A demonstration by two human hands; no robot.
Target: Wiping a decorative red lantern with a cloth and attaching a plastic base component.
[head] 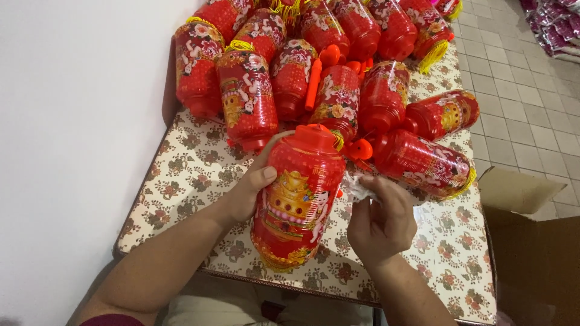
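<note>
My left hand (249,188) grips a red plastic lantern (296,196) with a gold picture on its side, holding it above the table's near half. The lantern's red cap points away from me. My right hand (380,220) is just right of the lantern, fingers pinched on a small crumpled piece of clear wrapping (356,188). A heap of like red lanterns (338,78) with yellow tassels lies across the far half of the table.
The table has a floral cloth (193,175) and stands against a white wall (72,121) on the left. An open cardboard box (531,241) sits at the right on the tiled floor (525,102). Pink packets (559,27) lie at the far right.
</note>
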